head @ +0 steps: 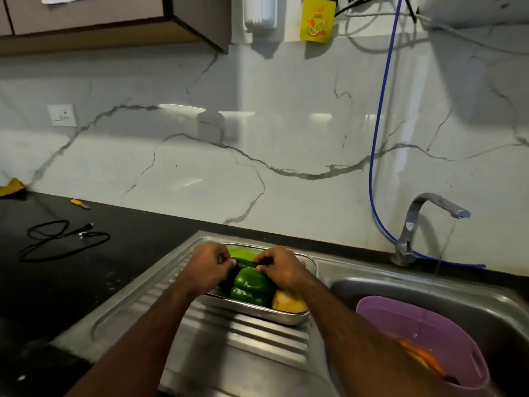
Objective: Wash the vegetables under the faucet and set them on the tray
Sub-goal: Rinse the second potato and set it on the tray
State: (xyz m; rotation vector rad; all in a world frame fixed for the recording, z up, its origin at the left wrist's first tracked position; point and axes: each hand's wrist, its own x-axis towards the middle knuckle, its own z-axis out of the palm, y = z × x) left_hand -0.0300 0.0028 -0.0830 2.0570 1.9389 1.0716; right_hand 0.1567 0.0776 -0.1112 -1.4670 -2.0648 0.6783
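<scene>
A steel tray (257, 309) rests on the sink's ribbed drainboard. In it lie a green bell pepper (252, 285), a pale potato (287, 303), a light green vegetable (243, 253) at the back and a dark green cucumber (246, 264). My left hand (210, 266) and my right hand (282, 267) each grip one end of the cucumber above the tray. The faucet (423, 219) at the right runs a thin stream into the basin, where a purple tub (406, 316) holds carrots (423, 358) in water.
The steel drainboard (229, 339) fills the foreground. A black cable (63, 236) and a yellow-handled tool (80, 203) lie on the dark counter at the left. A blue hose (375, 156) hangs down the marble wall beside the faucet.
</scene>
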